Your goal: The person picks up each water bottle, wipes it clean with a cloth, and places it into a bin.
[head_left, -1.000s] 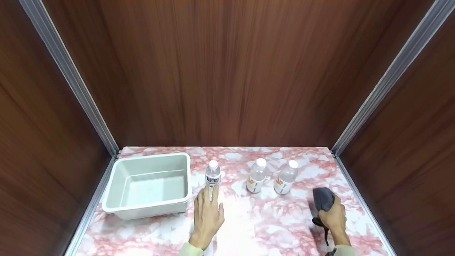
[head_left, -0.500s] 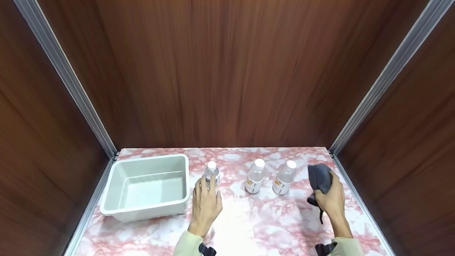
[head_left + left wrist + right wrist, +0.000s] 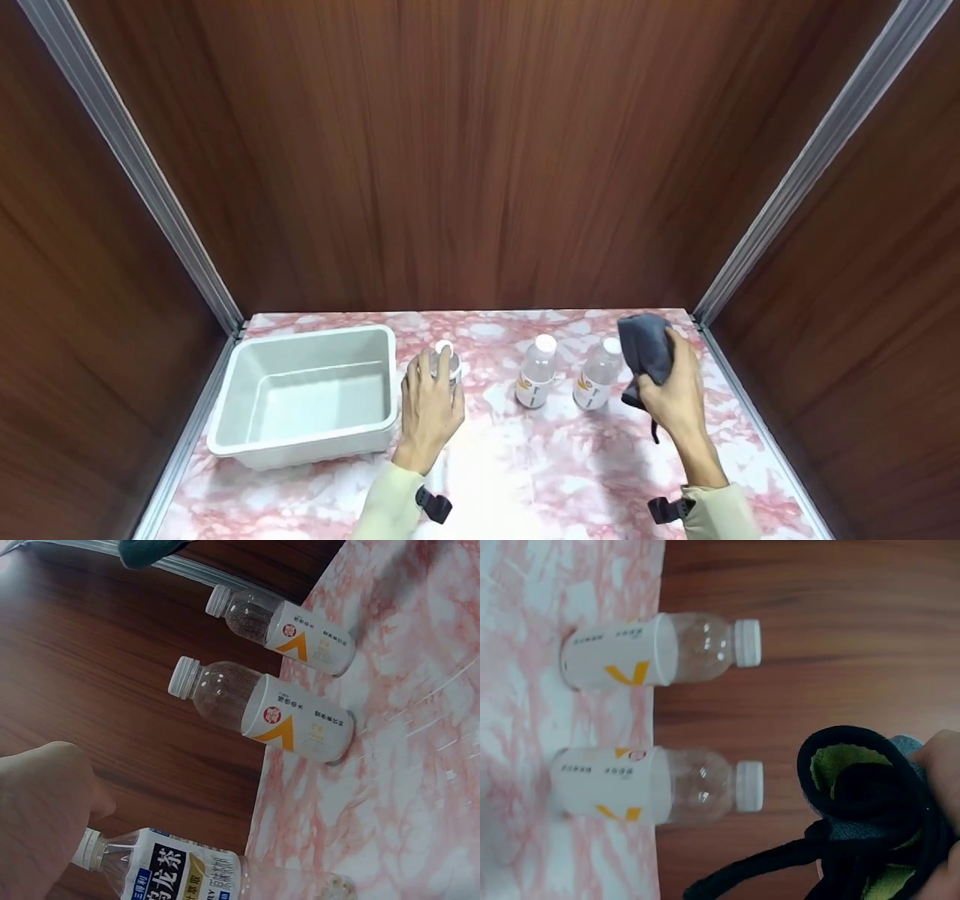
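Note:
My left hand (image 3: 431, 409) is beside a clear bottle with a blue-and-white label (image 3: 184, 870), its fingers reaching forward near the white cap. In the left wrist view the bottle stands upright on the table; whether the fingers touch it is unclear. My right hand (image 3: 679, 390) grips a folded dark grey cloth (image 3: 645, 346) in the air, beside the right-hand bottle. The right wrist view shows the cloth's black edging, yellow-green inside and a dangling black strap (image 3: 757, 870). Two clear bottles with white labels, the left one (image 3: 534, 375) and the right one (image 3: 596, 379), stand between my hands.
A pale grey-white plastic bin (image 3: 304, 442) stands at the left of the pink-marbled table (image 3: 577, 472), close to my left hand. Dark wooden panels (image 3: 465, 165) with metal corner rails (image 3: 810, 165) enclose the back and sides.
My right hand has lifted the cloth off the table and carried it forward and left, towards the bottles. My left hand has moved slightly forward over the labelled bottle.

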Available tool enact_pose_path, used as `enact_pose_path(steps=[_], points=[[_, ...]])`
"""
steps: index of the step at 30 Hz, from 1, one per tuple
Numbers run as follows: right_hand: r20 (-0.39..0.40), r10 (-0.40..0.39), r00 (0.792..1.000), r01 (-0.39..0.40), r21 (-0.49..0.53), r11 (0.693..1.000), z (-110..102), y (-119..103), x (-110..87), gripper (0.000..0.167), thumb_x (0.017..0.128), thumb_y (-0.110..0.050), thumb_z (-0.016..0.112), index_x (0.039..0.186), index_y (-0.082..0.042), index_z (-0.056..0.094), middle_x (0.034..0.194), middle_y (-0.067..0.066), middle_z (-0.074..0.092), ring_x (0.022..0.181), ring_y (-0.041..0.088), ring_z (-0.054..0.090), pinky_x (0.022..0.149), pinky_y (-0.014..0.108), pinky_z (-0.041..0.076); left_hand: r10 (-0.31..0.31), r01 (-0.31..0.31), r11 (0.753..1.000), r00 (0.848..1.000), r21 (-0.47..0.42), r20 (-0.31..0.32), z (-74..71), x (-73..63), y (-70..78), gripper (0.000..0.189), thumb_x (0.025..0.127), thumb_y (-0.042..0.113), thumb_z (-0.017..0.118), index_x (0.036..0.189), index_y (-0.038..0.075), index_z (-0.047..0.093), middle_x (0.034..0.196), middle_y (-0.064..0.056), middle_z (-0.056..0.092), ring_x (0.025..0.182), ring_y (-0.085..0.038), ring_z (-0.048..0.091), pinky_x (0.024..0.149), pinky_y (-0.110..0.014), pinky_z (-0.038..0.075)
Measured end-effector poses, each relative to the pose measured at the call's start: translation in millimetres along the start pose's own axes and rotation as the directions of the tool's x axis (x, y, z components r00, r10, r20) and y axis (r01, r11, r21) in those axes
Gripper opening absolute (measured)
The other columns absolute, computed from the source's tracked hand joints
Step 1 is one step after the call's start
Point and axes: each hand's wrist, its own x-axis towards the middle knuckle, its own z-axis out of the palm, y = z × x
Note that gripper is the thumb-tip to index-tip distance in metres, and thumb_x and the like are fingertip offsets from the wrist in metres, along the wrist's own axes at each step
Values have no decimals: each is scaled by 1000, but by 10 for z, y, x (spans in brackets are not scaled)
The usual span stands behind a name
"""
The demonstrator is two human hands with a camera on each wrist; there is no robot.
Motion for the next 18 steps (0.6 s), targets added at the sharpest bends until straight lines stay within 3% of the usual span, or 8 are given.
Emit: enact_pose_path(steps=[9,18], points=[[36,-61,998,58,69,996,254,-283,2,81,72,10,66,149,1,41,142,29,51,127,44,51,110,57,38,-12,13,1000,998,-18,62,12,140,-41,62,84,22,76,140,8,54,137,-25,53,120,-41,55,85,-54,55],[83,-114,990,111,41,993,505,-462,-53,82,71,8,66,149,-1,43,141,29,52,127,44,52,108,59,41,-32,36,999,994,-34,103,67,132,-65,64,84,23,77,141,9,52,138,-26,53,121,-43,54,84,-56,55]])
